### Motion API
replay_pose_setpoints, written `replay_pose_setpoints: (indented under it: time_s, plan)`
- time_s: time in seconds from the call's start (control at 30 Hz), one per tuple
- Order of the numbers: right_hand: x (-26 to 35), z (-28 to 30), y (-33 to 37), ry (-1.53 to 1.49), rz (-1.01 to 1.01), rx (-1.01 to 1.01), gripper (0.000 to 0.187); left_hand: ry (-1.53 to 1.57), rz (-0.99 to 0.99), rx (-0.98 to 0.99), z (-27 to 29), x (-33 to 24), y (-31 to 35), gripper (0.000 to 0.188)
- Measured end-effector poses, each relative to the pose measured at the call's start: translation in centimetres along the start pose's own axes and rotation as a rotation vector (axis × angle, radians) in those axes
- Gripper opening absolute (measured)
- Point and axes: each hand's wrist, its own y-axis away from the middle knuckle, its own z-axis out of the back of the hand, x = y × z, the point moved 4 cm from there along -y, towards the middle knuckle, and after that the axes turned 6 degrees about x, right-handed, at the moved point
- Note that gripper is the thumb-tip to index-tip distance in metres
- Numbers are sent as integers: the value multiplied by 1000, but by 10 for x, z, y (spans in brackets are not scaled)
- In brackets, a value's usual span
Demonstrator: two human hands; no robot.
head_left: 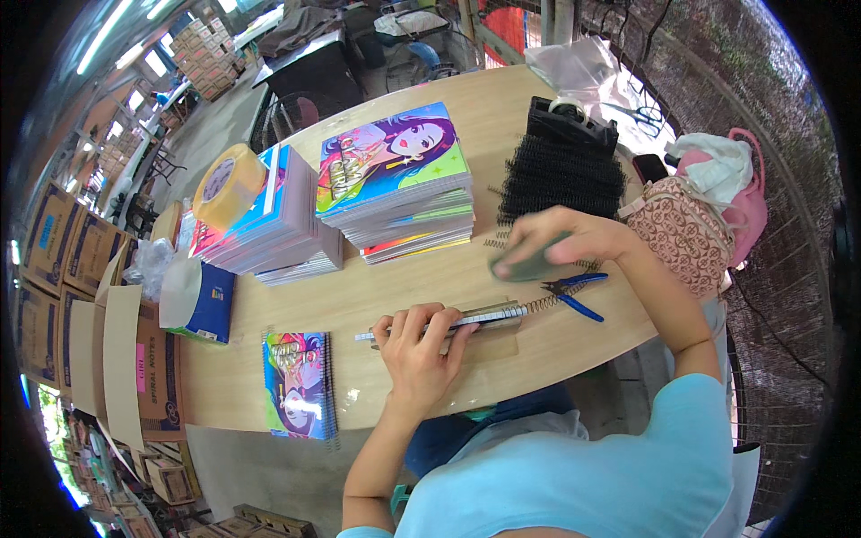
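My left hand (417, 345) is closed around a thin notebook (484, 316), keeping it on edge above the table. A dark wire spiral coil (541, 305) runs from the notebook's right end toward blue-handled cutting pliers (578, 296), which lie open on the table. My right hand (574, 240), smeared by motion, is raised above the coil's far side. Its bent fingers seem to grip a dark green pad-like thing (535, 257), whose kind I cannot make out. At the left lies a spiral-bound notebook (296, 384) with a colourful cover.
Two notebook stacks (395, 166) stand at the back, a tape roll (229, 186) on the left one. Black spiral coils (560, 179) are heaped near a black tape dispenser (571, 123). A blue-white box (199, 299), an opened carton (143, 368) and a patterned bag (677, 233) flank the work area.
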Motion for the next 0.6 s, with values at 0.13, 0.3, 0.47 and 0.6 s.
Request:
replay_pose_setpoints:
  time_s: [0.13, 0.3, 0.47, 0.6]
  plan:
    - [-11, -24, -9, -271, 2, 68, 46, 10, -18, -17, 0, -1, -2, 21]
    - [-14, -20, -18, -136, 27, -10, 49, 49, -7, -37, -2, 1, 0, 28]
    - [-3, -29, -34, 134, 3, 96, 44, -77, 109, -42, 1, 6, 17, 44]
    - [-40, -39, -27, -629, 155, 20, 49, 23, 283, -285, 7, 33, 30, 52]
